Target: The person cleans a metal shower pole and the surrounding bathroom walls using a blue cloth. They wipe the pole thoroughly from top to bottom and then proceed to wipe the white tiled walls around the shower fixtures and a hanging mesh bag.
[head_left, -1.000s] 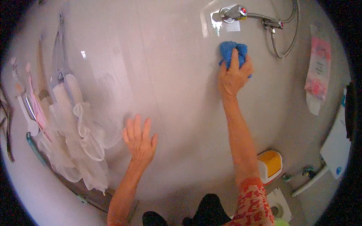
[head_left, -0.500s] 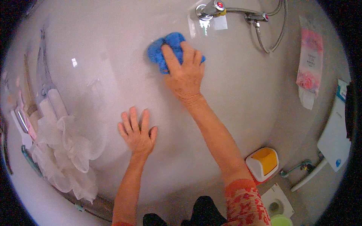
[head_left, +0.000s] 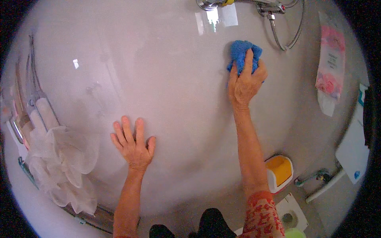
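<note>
A: Firstly, item one: our right hand, arm stretched far forward, fingers curled down over the crumpled blue terry cloth and pressing it flat on the glossy white tub wall. The cloth sits under our fingertips, just below the chrome mixer tap, with the looped metal shower hose just to the right of that hand.

B: Item two: our left hand, fully open, fingers spread, palm flat on the same white wall, holding nothing. It sits nearer our body and well to the left of the right hand. Arm straight, reading as a brace.

A: Risks, as we judge them. The wall looks glossy and may be wet; if so, the bracing palm could slide, and with the right arm this far out our weight would pitch forward.

B: Agreed. Second risk: a wide stroke up or rightward could knock our knuckles on the tap or snag the hose.

A: Third: the cloth is bunched, held only by pressing fingers; it could slip out and drop.

B: Further entries: white mesh bath sponge hanging left of our left hand, with long-handled brushes above it; pink-and-white soft pouch right of the hose; yellow-and-white container beside our right forearm.
</note>
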The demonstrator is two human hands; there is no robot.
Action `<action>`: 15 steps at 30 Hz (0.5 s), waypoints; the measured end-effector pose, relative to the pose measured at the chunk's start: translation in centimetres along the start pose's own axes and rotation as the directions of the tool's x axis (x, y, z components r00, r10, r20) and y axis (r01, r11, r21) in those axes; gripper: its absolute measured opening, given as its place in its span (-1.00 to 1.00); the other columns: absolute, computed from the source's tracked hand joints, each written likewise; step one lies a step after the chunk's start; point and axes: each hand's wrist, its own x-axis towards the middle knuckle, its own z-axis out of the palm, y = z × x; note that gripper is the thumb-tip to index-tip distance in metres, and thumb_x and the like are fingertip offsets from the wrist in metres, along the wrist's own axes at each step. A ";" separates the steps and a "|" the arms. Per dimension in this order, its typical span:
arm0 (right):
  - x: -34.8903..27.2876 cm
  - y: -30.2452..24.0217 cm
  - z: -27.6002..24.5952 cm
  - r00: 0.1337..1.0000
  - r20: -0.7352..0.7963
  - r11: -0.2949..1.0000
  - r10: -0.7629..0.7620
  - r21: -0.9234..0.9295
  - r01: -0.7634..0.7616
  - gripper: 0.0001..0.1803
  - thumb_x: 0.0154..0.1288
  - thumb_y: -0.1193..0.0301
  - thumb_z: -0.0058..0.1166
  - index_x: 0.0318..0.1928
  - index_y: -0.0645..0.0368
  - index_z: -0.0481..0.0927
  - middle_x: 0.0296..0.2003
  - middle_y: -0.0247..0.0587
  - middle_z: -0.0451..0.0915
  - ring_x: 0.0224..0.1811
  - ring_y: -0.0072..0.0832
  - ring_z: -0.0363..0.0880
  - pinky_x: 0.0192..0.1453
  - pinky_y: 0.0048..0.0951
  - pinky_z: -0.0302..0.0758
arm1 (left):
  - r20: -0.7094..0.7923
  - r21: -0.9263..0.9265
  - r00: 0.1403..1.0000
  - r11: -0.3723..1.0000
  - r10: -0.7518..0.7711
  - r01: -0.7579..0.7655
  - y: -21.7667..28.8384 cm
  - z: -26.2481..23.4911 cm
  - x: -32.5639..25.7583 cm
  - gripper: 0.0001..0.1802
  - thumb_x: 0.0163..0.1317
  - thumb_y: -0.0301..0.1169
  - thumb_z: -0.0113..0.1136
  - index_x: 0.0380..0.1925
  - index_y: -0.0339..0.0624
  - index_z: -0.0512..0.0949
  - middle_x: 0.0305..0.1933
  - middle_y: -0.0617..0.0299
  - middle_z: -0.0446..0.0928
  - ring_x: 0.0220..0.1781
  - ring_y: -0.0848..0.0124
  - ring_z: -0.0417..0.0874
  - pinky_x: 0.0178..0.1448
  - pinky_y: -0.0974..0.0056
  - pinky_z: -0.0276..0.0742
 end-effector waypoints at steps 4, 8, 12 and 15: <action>-2.2 -3.1 -0.3 0.997 0.069 0.998 -0.039 0.056 0.035 -0.36 -0.07 0.35 0.16 0.15 -0.09 0.41 0.07 0.09 0.26 0.06 0.03 0.21 0.07 0.07 0.18 | 0.008 -0.004 1.000 1.000 0.003 -0.003 0.3 -0.1 0.3 -0.37 0.23 -0.03 -0.13 0.26 -0.03 0.20 0.41 -0.08 -0.02 0.43 -0.11 -0.09 0.36 -0.21 -0.26; -7.5 -8.2 -2.3 0.974 0.132 0.964 -0.183 0.219 0.151 -0.42 -0.11 0.35 0.12 0.07 -0.26 0.50 0.08 -0.06 0.29 0.05 -0.02 0.23 -0.07 0.20 0.22 | 0.014 -0.016 1.000 1.000 -0.001 0.001 0.3 0.1 0.3 -0.37 0.22 -0.06 -0.10 0.26 -0.04 0.20 0.41 -0.07 -0.03 0.43 -0.12 -0.09 0.36 -0.22 -0.27; -11.2 -9.0 -3.6 0.921 0.130 0.878 -0.367 0.375 0.297 -0.49 -0.08 0.32 0.12 0.00 -0.31 0.54 0.07 -0.15 0.33 0.03 -0.10 0.25 -0.19 0.21 0.28 | 0.013 -0.030 0.998 0.998 -0.061 0.062 1.3 0.3 0.5 -0.38 0.18 -0.13 -0.06 0.26 -0.04 0.20 0.41 -0.07 -0.04 0.42 -0.13 -0.09 0.36 -0.22 -0.29; -10.0 -7.4 -3.3 0.943 0.146 0.899 -0.300 0.374 0.228 -0.49 -0.10 0.32 0.14 -0.02 -0.33 0.54 0.07 -0.16 0.32 0.02 -0.15 0.27 -0.11 0.13 0.26 | 0.015 -0.034 0.990 0.990 -0.137 0.138 2.1 0.1 0.7 -0.39 0.11 -0.17 0.02 0.20 -0.01 0.28 0.39 -0.07 0.03 0.41 -0.11 -0.04 0.35 -0.23 -0.25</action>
